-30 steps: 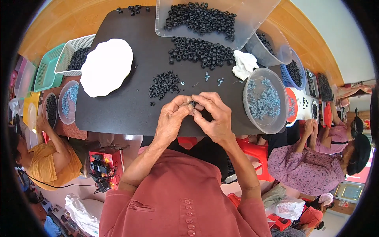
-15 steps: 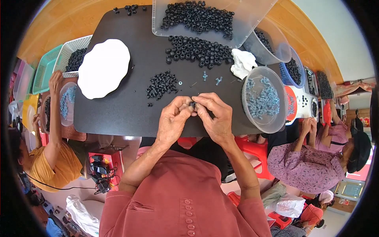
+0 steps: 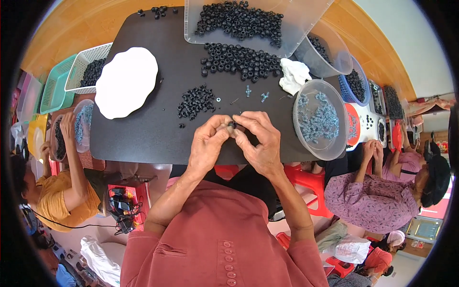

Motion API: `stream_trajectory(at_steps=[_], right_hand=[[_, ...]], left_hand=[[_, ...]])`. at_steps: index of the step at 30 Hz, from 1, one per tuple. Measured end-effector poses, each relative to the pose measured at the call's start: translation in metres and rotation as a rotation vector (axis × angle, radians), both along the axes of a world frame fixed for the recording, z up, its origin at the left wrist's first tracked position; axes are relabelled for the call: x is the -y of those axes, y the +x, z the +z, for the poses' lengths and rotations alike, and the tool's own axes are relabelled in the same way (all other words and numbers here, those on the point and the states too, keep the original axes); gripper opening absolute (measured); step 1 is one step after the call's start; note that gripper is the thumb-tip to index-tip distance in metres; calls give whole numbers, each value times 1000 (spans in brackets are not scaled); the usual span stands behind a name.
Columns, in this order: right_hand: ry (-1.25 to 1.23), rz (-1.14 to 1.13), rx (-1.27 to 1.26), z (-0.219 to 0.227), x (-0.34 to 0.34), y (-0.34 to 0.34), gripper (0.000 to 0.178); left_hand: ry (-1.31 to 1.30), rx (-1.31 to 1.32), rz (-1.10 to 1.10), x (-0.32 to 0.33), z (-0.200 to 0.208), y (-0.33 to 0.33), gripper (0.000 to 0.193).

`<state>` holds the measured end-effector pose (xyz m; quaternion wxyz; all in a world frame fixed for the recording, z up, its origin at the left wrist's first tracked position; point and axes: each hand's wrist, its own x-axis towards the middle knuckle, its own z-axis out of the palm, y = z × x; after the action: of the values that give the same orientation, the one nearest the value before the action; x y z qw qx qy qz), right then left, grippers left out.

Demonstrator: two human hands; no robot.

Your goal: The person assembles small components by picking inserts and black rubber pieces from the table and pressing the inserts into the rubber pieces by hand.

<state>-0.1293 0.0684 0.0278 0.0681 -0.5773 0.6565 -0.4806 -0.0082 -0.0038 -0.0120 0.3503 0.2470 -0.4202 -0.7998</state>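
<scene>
Close to the table's near edge, my left hand [image 3: 206,146] and my right hand [image 3: 262,143] meet, fingertips pinching a small round black piece [image 3: 232,125] from both sides. The fingers hide most of that piece. Just beyond my left hand lies a heap of small black parts [image 3: 196,102], with a tiny light ring [image 3: 218,100] beside it. A few bluish metallic parts [image 3: 248,91] rest farther off. To the right of my right hand stands a round transparent tub [image 3: 344,128] with many bluish parts inside.
Larger black bead-like pieces [image 3: 241,62] spread before a big transparent bin [image 3: 299,26]. A crumpled white cloth [image 3: 293,76] lies by another tub [image 3: 342,62]. At left is a white scalloped plate [image 3: 126,83]. Co-workers sit on both sides, one in a yellow shirt [image 3: 67,201], another in patterned purple [image 3: 370,203].
My hands stay together at the same place, with the fingers around the black piece shifted slightly. At left, the co-worker's raised hand has come down toward the small tubs.
</scene>
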Motion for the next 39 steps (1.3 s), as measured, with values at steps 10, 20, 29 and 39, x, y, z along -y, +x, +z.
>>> stream_trajectory(at_steps=[10,20,29,39], right_hand=[[-87,26,-99,-17,3,-7,42],[-141,1,-183,-24,7,-2,41],[-120,-7,-207,-18,7,-5,37],[-139,-184,-391,28,-3,-60,25]], left_hand=[[206,-75,-76,1,0,-4,19],[181,-61,-134,6,8,-2,17],[149,-134,-157,6,-1,-3,17],[-333,151,-40,-6,6,10,23]])
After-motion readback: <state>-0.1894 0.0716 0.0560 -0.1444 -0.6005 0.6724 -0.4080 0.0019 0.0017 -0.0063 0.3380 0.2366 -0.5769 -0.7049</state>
